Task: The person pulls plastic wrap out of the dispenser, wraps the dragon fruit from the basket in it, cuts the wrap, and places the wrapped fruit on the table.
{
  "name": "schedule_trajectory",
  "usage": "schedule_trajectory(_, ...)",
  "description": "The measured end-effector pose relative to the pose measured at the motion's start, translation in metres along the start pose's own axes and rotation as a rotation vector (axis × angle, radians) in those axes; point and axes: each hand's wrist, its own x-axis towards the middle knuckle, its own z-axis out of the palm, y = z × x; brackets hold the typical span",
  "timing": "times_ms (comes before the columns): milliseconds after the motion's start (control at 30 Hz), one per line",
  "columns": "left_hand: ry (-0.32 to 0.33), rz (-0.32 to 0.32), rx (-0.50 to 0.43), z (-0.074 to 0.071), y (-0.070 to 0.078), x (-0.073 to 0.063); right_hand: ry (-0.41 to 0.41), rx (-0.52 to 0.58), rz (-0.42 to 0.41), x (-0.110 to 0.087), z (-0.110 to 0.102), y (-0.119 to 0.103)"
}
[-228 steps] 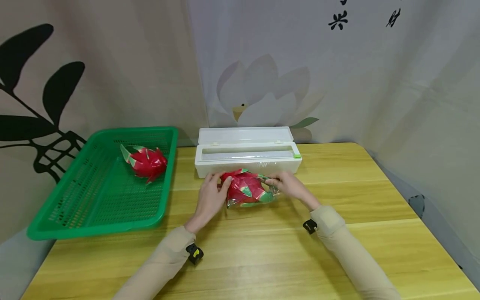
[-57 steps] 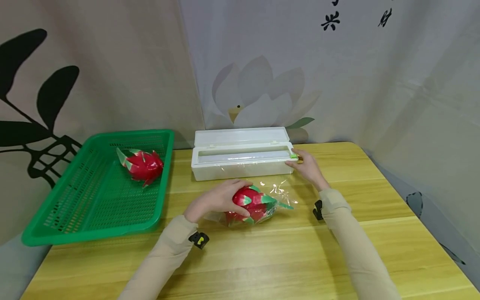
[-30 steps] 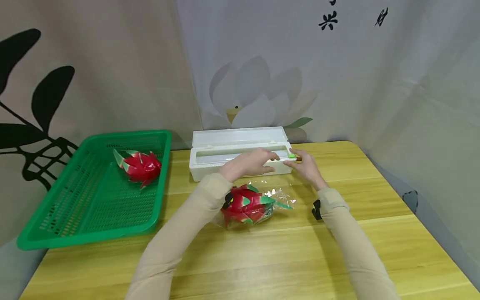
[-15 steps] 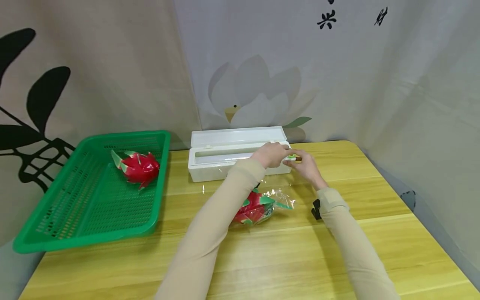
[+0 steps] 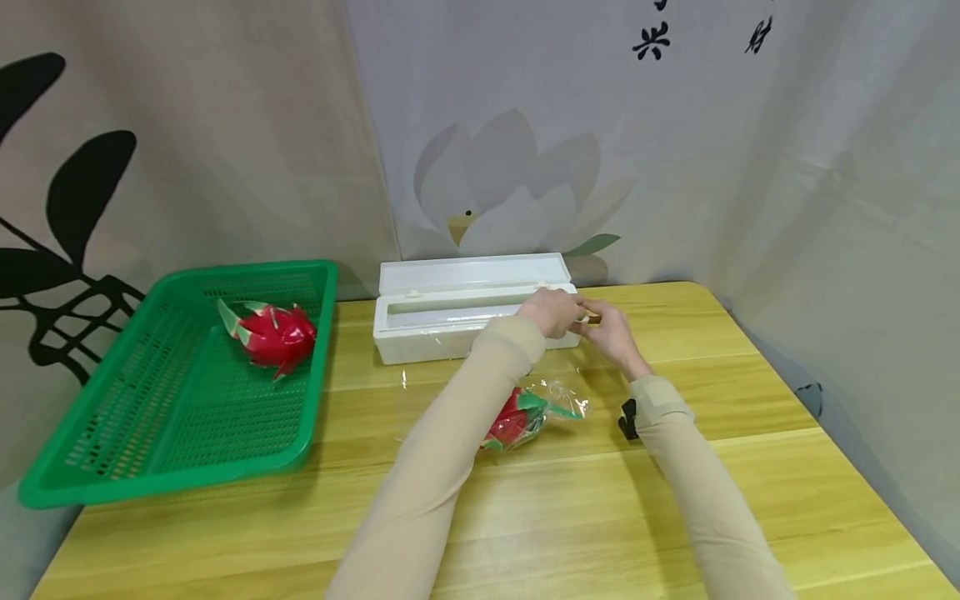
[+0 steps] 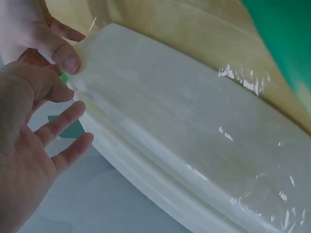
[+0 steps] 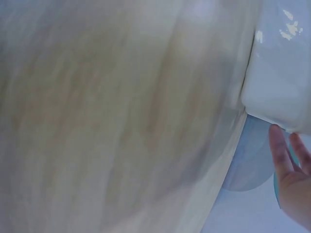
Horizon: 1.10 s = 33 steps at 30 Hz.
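my grip on the white box [image 5: 420, 348] is at its right end: my right hand [image 5: 613, 337] has the thumb on the near corner and its fingers against the end. my left hand [image 5: 551, 312] has left the wrapped dragon fruit [image 5: 510, 425] and come over to the same end, beside the green slider [image 6: 62, 76]. whether it pinches the slider or only touches the box, i cannot tell, since the two hands overlap there.

the fruit lies on the table [image 5: 600, 517] near the box, partly behind my left forearm [image 5: 442, 471], with loose clear film [image 5: 566, 400] at its right. so the work, i judge, has passed from fruit to slider. the unwrapped dragon fruit [image 5: 279, 337] sits in the green basket [image 5: 307, 417] on the left, untouched.
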Motion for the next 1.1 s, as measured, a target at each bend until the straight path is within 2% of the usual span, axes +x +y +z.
schedule_trajectory(133,0.003,-0.015,0.008,0.0004,0.0022,0.0007,0.01,-0.032,0.0,0.0005,0.0004,-0.0012)
schedule_trajectory(300,0.003,-0.006,0.114,0.0018,0.0043,0.0026,0.013,-0.044,0.003,0.0005,0.0019,-0.0013)
schedule_trajectory(367,0.002,-0.01,0.125,0.0028,0.0046,0.0037,0.011,-0.043,0.002,0.0003,0.0022,-0.0012)
schedule_trajectory(667,-0.01,-0.014,0.128,0.0026,0.0012,0.0041,0.024,-0.055,0.008,0.0022,0.0042,0.0009)
schedule_trajectory(833,-0.026,-0.012,0.087,0.0022,-0.0011,0.003,0.031,-0.095,-0.013,0.0029,0.0049,0.0003)
schedule_trajectory(1100,-0.021,-0.001,0.069,0.0022,-0.005,-0.0009,0.039,-0.115,-0.01,0.0015,0.0044,-0.0014)
